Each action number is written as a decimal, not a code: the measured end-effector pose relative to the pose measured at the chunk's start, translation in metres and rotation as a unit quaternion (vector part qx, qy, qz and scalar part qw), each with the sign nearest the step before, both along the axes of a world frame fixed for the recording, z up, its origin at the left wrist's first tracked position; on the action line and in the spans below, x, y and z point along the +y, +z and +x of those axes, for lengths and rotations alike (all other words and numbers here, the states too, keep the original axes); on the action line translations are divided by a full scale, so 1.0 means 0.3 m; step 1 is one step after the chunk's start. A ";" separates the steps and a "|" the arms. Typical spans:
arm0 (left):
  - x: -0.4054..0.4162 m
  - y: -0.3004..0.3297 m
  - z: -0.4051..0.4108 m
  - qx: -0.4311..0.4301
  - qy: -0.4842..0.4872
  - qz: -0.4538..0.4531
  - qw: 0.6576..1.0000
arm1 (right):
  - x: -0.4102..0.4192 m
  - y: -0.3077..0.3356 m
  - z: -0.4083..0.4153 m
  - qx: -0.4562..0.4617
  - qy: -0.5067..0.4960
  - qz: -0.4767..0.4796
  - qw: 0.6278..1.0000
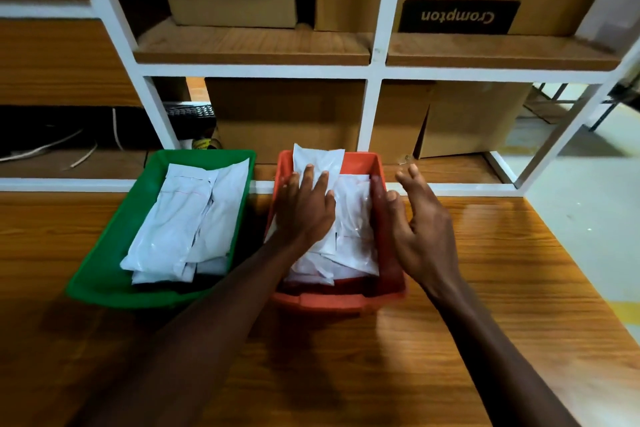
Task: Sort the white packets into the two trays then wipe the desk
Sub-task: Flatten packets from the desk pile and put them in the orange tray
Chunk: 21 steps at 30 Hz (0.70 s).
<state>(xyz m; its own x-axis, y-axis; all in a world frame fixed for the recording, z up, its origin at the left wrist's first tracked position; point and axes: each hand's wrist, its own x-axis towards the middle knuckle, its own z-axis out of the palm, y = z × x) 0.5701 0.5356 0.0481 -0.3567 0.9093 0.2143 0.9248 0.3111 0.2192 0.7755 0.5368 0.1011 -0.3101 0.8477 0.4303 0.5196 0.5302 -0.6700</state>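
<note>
Two trays sit side by side on the wooden worktop (485,288). The green tray (104,281) on the left is already stacked with white packets (180,218). Next over, the orange tray (346,300) has its own pile of packets (353,218), and the left hand (304,211) lies flat on top, grip spread, fingers straight, pressing the stack. The right hand (426,229) hovers just beside the tray's right wall, fingers loose and apart, holding nothing. Cardboard boxes (284,114) fill the shelf behind.
</note>
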 end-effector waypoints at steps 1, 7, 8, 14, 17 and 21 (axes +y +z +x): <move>0.007 -0.021 -0.004 -0.006 0.006 -0.026 1.000 | -0.002 -0.008 0.010 -0.003 0.000 0.007 1.000; 0.011 -0.111 -0.015 -0.008 0.013 -0.072 0.997 | -0.011 -0.035 0.051 -0.010 0.015 0.013 1.000; 0.007 -0.119 -0.012 -0.008 0.013 -0.074 0.997 | -0.011 -0.041 0.053 -0.008 0.020 0.011 1.000; 0.003 -0.160 -0.012 -0.009 0.021 -0.113 0.993 | -0.013 -0.060 0.057 0.002 0.040 -0.013 0.999; 0.008 -0.165 -0.012 -0.011 0.023 -0.136 0.990 | -0.010 -0.074 0.064 -0.001 0.039 -0.018 0.999; 0.015 -0.165 -0.009 -0.014 0.027 -0.159 0.987 | -0.013 -0.084 0.069 -0.014 0.049 -0.032 0.998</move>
